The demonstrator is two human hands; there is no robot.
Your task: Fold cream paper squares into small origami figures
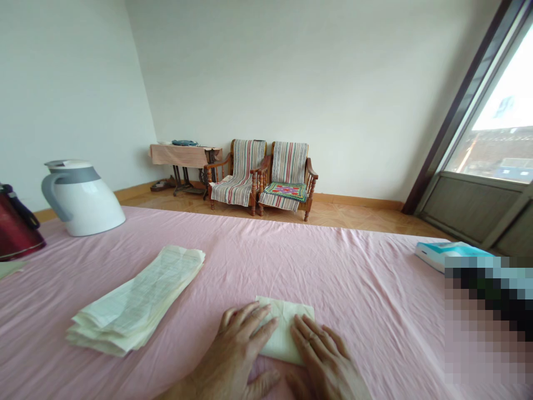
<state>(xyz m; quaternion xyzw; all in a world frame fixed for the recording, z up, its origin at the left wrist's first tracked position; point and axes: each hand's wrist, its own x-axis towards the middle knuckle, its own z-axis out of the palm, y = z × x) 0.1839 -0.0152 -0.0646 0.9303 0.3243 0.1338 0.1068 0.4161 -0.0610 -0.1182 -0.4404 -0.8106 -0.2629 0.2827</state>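
Observation:
A small folded pale yellow-green sheet [284, 328], of paper or thin cloth, lies flat on the pink tablecloth [358, 289] right in front of me. My left hand [244, 344] rests with outstretched fingers over its left edge. On the right part of the same sheet lie the fingers of my right hand [322, 344], flat and slightly apart. Both thumbs are near the sheet's front edge. To the left of my hands sits a stack of long folded sheets [137, 303] in the same pale colour, its layers fanned at the near end.
A white and grey jug [89, 194] and a dark red flask [19, 228] stand at the left. On the right lies a blue and white pack [453, 253], next to a pixelated patch. Beyond the table are two wooden armchairs [289, 166] and a small side table [183, 155].

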